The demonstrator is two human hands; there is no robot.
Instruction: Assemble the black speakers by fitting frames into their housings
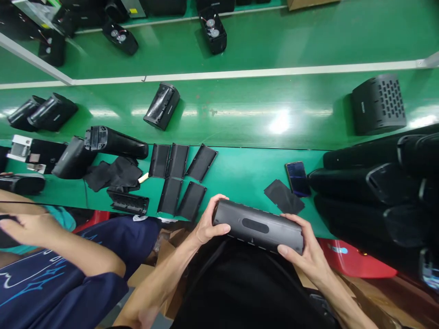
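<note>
Both of my hands hold a long black speaker housing (pixel 264 224) just over the near edge of the green bench, in front of my body. My left hand (pixel 213 221) grips its left end, thumb on the near face and fingers behind. Around the right end, my right hand (pixel 302 242) is closed the same way. An oval recess shows on the housing's upper face. Behind and left of it lie several curved black panels (pixel 178 161). Dark flat sheets (pixel 284 197) rest beyond my right hand, beside a phone (pixel 297 179).
Several black speaker bodies (pixel 363 183) are piled at the right. On the left stand more housings (pixel 116 141) and crumpled black sheets (pixel 116 172). A co-worker in a dark blue shirt (pixel 103 256) sits at my left. Speakers (pixel 162 106) sit on the conveyor behind a bench edge.
</note>
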